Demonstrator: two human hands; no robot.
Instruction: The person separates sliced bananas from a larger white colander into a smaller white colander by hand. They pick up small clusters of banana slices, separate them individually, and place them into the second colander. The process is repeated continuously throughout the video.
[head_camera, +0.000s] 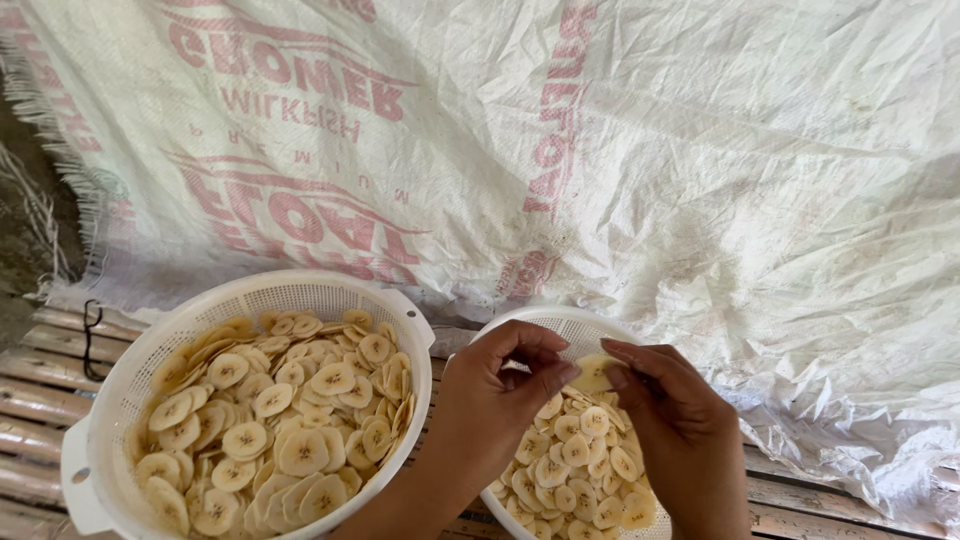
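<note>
- Banana slices (275, 420), pale yellow rounds, heap the large white colander (100, 430) at 8 o'clock, which rests on the slatted bamboo bench (40, 375).
- Left hand (495, 400), at 6 o'clock, has its fingertips pinched on one edge of a single slice (592, 372).
- Right hand (675, 425), just beside it at 5 o'clock, pinches the opposite edge; both hands meet on that slice above the small white colander (560, 322).
- More slices (575, 470) lie in the small colander beneath the hands.
- Step, by my judgement: sorting, with one piece held up for checking or peeling apart.
- Next move calls for a light touch, since thin slices may snap.
- White woven sack (650, 150) with red print spreads from 10 to 3 o'clock.
</note>
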